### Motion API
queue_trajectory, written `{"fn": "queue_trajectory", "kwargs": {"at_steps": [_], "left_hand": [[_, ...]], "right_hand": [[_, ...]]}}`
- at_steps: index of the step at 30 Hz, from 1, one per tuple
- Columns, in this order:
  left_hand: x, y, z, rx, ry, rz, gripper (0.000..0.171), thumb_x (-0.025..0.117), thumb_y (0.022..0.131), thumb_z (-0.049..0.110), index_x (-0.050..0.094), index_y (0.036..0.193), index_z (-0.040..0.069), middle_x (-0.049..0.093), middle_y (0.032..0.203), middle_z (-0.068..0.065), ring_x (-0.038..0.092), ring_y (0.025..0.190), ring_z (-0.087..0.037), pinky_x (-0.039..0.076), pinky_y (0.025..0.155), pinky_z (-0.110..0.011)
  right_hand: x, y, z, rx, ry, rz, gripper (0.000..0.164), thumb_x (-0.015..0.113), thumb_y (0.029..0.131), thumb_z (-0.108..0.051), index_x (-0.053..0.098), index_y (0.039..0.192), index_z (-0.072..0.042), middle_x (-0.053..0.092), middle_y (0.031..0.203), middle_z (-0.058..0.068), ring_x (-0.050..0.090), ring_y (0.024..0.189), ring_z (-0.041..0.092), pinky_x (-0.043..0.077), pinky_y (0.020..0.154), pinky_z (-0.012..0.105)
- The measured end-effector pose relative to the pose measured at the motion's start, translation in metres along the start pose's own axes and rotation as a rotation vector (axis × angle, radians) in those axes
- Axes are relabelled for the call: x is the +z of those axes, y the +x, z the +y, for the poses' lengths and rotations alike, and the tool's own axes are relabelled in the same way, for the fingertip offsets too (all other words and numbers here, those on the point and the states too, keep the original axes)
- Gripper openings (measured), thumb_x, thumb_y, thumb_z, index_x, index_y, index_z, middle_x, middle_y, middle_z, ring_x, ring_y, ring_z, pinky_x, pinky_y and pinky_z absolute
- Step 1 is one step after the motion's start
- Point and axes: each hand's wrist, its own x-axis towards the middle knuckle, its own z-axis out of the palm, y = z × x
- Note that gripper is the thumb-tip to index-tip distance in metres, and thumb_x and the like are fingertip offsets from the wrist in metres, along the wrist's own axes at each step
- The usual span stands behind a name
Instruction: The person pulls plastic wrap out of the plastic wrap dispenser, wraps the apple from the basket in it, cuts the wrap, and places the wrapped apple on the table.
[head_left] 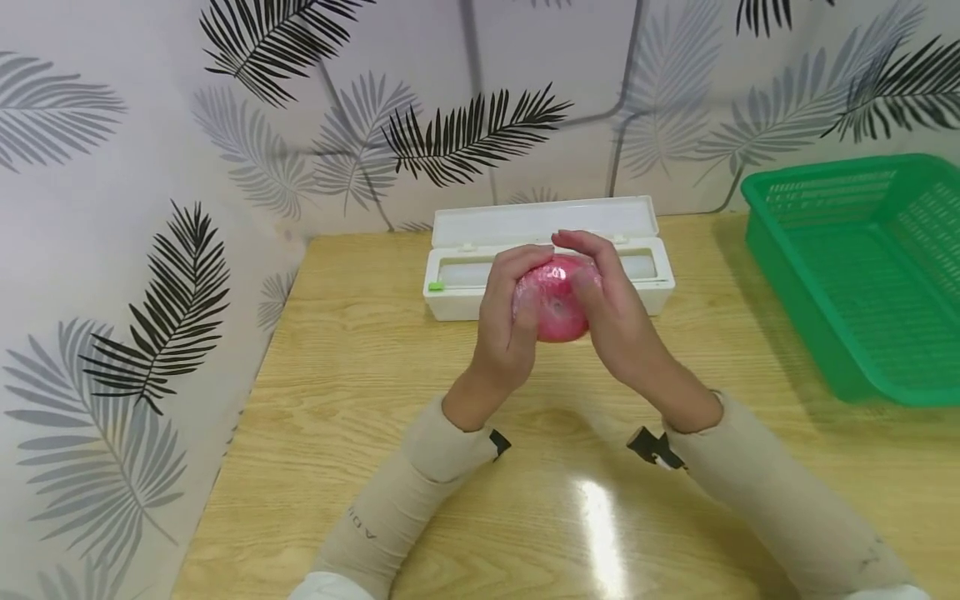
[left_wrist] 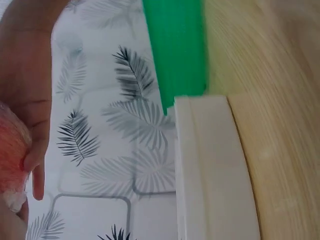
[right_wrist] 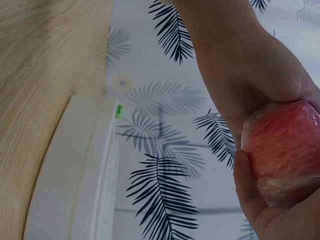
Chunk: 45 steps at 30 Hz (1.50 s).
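Between both hands, raised in front of the white box, is a red apple (head_left: 557, 312) wrapped in shiny clear plastic film. My left hand (head_left: 504, 321) grips its left side, thumb along the near face. From the right, my right hand (head_left: 618, 325) holds it with the thumb on top and fingers curved round the far side. Crinkled film shows on the apple (right_wrist: 282, 145) in the right wrist view. Behind the hands stands a white cling film dispenser (head_left: 468, 307), lid up, with a pale roll inside and a small green slider (head_left: 436, 287) on its edge.
A green plastic basket (head_left: 802, 308) stands on the right of the wooden table (head_left: 337, 417). Leaf-patterned covering (head_left: 360, 142) lines the wall behind and the left side, close to the dispenser's back.
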Motion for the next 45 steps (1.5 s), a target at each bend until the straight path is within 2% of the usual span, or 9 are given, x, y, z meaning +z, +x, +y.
{"fn": "queue_trajectory", "kwargs": {"at_steps": [7, 10, 19, 23, 28, 30, 36, 41, 45], "left_hand": [[-0.004, 0.011, 0.027, -0.179, -0.169, 0.070, 0.036, 0.024, 0.087, 0.011, 0.039, 0.110, -0.012, 0.045, 0.107, -0.024, 0.049, 0.091, -0.027, 0.051, 0.069, -0.033], [-0.003, 0.012, 0.032, -0.231, -0.177, 0.092, 0.034, 0.024, 0.087, 0.007, 0.039, 0.110, -0.013, 0.045, 0.106, -0.024, 0.050, 0.089, -0.026, 0.051, 0.068, -0.033], [0.006, 0.005, 0.031, -0.268, -0.151, 0.150, 0.030, 0.025, 0.090, 0.006, 0.041, 0.108, -0.012, 0.048, 0.103, -0.023, 0.052, 0.086, -0.027, 0.052, 0.066, -0.032], [0.001, 0.007, 0.031, -0.265, -0.118, 0.055, 0.040, 0.026, 0.094, 0.022, 0.038, 0.115, -0.011, 0.046, 0.109, -0.022, 0.051, 0.091, -0.026, 0.051, 0.070, -0.029], [-0.009, 0.008, 0.030, -0.213, -0.076, -0.121, 0.068, 0.035, 0.090, 0.048, 0.027, 0.123, -0.011, 0.033, 0.121, -0.023, 0.040, 0.110, -0.027, 0.043, 0.087, -0.030], [-0.013, 0.007, 0.029, -0.182, -0.062, -0.175, 0.066, 0.052, 0.087, 0.037, 0.026, 0.124, -0.011, 0.029, 0.125, -0.024, 0.034, 0.116, -0.026, 0.039, 0.092, -0.031], [-0.025, 0.005, 0.024, -0.201, -0.079, -0.213, 0.072, 0.072, 0.067, -0.003, 0.030, 0.125, -0.008, 0.031, 0.125, -0.023, 0.035, 0.117, -0.023, 0.039, 0.092, -0.032], [-0.034, 0.003, 0.016, -0.279, -0.174, -0.181, 0.067, 0.068, 0.078, 0.019, 0.030, 0.126, -0.007, 0.034, 0.125, -0.018, 0.040, 0.113, -0.021, 0.042, 0.089, -0.033], [-0.039, 0.001, 0.011, -0.331, -0.235, -0.193, 0.073, 0.062, 0.080, 0.040, 0.029, 0.126, -0.006, 0.035, 0.125, -0.016, 0.041, 0.111, -0.021, 0.043, 0.088, -0.034]], "right_hand": [[0.004, -0.002, -0.011, -0.298, -0.182, -0.032, 0.056, 0.043, 0.092, -0.036, 0.031, 0.126, 0.007, 0.037, 0.127, 0.021, 0.045, 0.108, 0.024, 0.048, 0.079, 0.028], [0.007, -0.003, -0.009, -0.357, -0.234, -0.010, 0.055, 0.041, 0.092, -0.035, 0.033, 0.123, 0.011, 0.038, 0.123, 0.025, 0.045, 0.105, 0.025, 0.047, 0.079, 0.026], [0.018, -0.006, -0.002, -0.342, -0.296, 0.142, 0.038, 0.041, 0.089, -0.015, 0.037, 0.115, 0.012, 0.045, 0.109, 0.025, 0.050, 0.090, 0.025, 0.049, 0.070, 0.024], [0.017, -0.003, -0.002, -0.341, -0.254, 0.201, 0.042, 0.037, 0.092, -0.024, 0.040, 0.112, 0.014, 0.048, 0.104, 0.024, 0.052, 0.085, 0.023, 0.049, 0.066, 0.020], [0.012, -0.001, -0.005, -0.218, -0.159, 0.217, 0.041, 0.033, 0.094, -0.025, 0.039, 0.114, 0.011, 0.049, 0.104, 0.018, 0.050, 0.086, 0.020, 0.049, 0.066, 0.021], [0.010, -0.001, -0.006, -0.167, -0.114, 0.210, 0.036, 0.031, 0.093, -0.019, 0.038, 0.116, 0.009, 0.048, 0.105, 0.016, 0.049, 0.088, 0.019, 0.049, 0.068, 0.023], [0.003, -0.002, -0.008, -0.081, -0.029, 0.066, 0.036, 0.034, 0.093, -0.016, 0.033, 0.123, 0.005, 0.043, 0.115, 0.014, 0.047, 0.098, 0.022, 0.049, 0.075, 0.026], [-0.009, -0.002, -0.009, -0.017, -0.141, -0.105, 0.054, 0.054, 0.086, -0.009, 0.027, 0.133, -0.001, 0.034, 0.130, 0.010, 0.040, 0.110, 0.021, 0.047, 0.079, 0.026], [-0.019, -0.001, -0.009, -0.061, -0.246, -0.176, 0.068, 0.067, 0.074, 0.000, 0.030, 0.131, 0.000, 0.035, 0.131, 0.009, 0.038, 0.112, 0.018, 0.046, 0.081, 0.024]]}}
